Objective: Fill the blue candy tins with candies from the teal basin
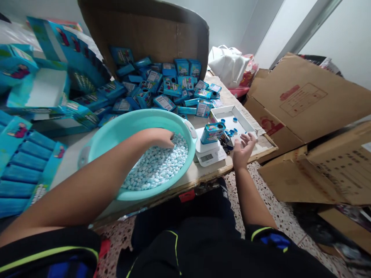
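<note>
My left hand point(162, 138) reaches into a turquoise plastic basin point(116, 143), curled down against a heap of small pale blue and white candies point(158, 166). Its fingertips are partly hidden among the candies. My right hand point(244, 150) is held with fingers apart and nothing in it, over the table edge, beside a shallow white tray point(251, 124). Between basin and tray, a white digital scale point(209, 156) carries one upright blue candy tin point(212, 133). Several small blue caps point(231, 133) lie in the tray, and a dark object point(226, 143) sits beside the scale.
Many blue tins point(164, 102) are piled behind the basin, before a large cardboard box point(150, 29). Blue display boxes point(46, 87) stack up at left. White bags point(227, 63) stand at the back, and big cartons point(301, 90) lean at right. The wooden table edge point(210, 175) faces me.
</note>
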Tool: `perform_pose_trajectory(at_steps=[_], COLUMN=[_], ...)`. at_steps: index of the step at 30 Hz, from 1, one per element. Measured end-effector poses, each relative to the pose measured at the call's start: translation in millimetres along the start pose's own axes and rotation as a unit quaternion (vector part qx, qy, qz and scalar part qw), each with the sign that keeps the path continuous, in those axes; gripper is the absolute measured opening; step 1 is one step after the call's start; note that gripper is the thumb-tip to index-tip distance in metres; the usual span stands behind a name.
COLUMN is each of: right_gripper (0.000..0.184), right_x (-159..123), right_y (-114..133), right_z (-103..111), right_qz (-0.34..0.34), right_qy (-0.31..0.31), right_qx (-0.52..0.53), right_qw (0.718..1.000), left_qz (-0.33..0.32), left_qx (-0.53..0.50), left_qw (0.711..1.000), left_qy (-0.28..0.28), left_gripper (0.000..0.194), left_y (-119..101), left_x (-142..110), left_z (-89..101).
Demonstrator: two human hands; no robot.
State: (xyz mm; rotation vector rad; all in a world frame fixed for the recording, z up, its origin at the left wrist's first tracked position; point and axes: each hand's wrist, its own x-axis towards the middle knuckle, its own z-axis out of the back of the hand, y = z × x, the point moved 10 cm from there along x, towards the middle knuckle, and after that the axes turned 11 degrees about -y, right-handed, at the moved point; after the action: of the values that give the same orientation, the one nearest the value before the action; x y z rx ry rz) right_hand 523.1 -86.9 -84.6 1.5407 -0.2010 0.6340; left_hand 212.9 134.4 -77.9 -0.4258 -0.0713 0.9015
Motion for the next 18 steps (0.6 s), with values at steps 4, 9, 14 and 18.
perform_pose_trajectory(at_steps=[4,9,14,18], right_gripper=[0.058,0.051,0.045,0.04], right_x=[4,7,8,8], right_y=[-12,-22,-28,-30], right_z=[2,2,4,3], right_qz=[-0.04,-0.055,-0.07,-0.064], right_qy=[-0.016,-0.026,-0.04,-0.027], right_qx=[0.013,0.014,0.035,0.007], right_qw=[0.999,0.998,0.996,0.998], left_qz=[0.018,0.004,-0.004,0.007], left_qx=[-0.006,-0.008,0.027,0.025], left_qw=[0.999,0.994,0.993,0.995], left_qy=[0.042,0.105,0.111,0.095], left_gripper=[0.022,0.022,0.023,0.022], left_y=[3,2,-4,-9], left_x=[-2,-13,-16,-15], left_z=[-2.9,-7.0,-8.6,-6.0])
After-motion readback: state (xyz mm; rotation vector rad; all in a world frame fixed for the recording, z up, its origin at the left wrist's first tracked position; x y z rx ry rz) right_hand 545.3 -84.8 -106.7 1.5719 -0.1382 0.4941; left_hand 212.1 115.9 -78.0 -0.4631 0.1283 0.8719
